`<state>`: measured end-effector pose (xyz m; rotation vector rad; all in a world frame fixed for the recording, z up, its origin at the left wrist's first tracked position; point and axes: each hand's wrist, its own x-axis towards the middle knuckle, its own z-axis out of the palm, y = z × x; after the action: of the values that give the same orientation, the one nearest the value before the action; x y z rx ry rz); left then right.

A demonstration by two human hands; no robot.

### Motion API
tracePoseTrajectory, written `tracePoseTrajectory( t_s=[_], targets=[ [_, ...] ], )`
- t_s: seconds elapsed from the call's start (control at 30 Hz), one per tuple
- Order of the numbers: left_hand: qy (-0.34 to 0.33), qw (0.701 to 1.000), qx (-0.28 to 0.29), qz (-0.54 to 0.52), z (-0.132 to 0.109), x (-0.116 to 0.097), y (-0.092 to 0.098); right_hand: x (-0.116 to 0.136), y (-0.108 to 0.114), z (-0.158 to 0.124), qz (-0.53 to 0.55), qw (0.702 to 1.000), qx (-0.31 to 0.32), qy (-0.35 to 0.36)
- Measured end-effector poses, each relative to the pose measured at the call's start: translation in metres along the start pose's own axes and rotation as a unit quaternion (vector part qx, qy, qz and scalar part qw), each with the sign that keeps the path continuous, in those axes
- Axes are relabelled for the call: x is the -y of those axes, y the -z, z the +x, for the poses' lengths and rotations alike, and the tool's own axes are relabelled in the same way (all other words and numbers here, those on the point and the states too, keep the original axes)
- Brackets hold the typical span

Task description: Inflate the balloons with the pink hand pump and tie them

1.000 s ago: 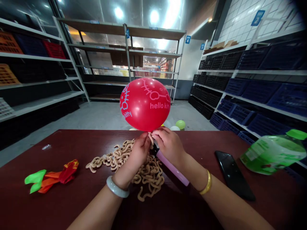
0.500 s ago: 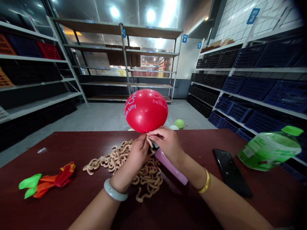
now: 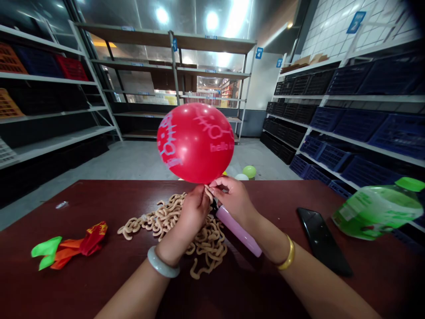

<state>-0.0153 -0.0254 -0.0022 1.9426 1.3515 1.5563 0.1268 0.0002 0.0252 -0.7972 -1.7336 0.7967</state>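
Note:
A red balloon point(image 3: 195, 141) with pink print stands inflated above the dark red table point(image 3: 99, 283). My left hand point(image 3: 194, 212) pinches its neck from the left, fingers closed. My right hand point(image 3: 232, 197) pinches the same neck from the right, with a tan rubber band between the fingertips. Under my right hand lies a pink hand pump point(image 3: 237, 230), pointing toward the balloon's neck. A heap of tan rubber bands point(image 3: 206, 243) spreads on the table below both hands.
Flat green, orange and red balloons point(image 3: 66, 250) lie at the left of the table. A black phone point(image 3: 323, 241) and a green plastic bottle point(image 3: 378, 208) lie on the right. Small balloons point(image 3: 249, 171) rest on the floor beyond. Shelving with crates lines both sides.
The balloon dipped and turned half a second ago, then rose again and swung left. Both hands stayed pinched at its neck.

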Motion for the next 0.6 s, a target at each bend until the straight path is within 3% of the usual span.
tracePoseTrajectory(
  t_s=[0.1, 0.2, 0.3, 0.47, 0.53, 0.6],
  targets=[
    [-0.007, 0.999, 0.005, 0.031, 0.000, 0.001, 0.000, 0.001, 0.002, 0.002, -0.049, 0.998, 0.033, -0.007],
    [0.001, 1.000, 0.006, 0.005, -0.001, 0.001, -0.002, 0.002, 0.001, 0.000, -0.098, 0.995, 0.021, 0.013],
    [0.019, 0.996, 0.022, -0.084, -0.002, 0.000, -0.005, 0.001, -0.005, -0.003, 0.031, 0.997, 0.028, -0.065],
    [0.059, 0.986, 0.014, -0.153, -0.004, -0.002, -0.007, 0.006, -0.012, -0.006, 0.269, 0.947, 0.032, -0.171],
    [0.076, 0.985, 0.005, -0.156, -0.004, -0.003, -0.007, 0.008, -0.013, -0.007, 0.278, 0.945, 0.021, -0.172],
    [0.077, 0.985, -0.004, -0.155, -0.004, -0.005, -0.006, 0.010, -0.013, -0.008, 0.195, 0.973, 0.000, -0.125]
  ],
)
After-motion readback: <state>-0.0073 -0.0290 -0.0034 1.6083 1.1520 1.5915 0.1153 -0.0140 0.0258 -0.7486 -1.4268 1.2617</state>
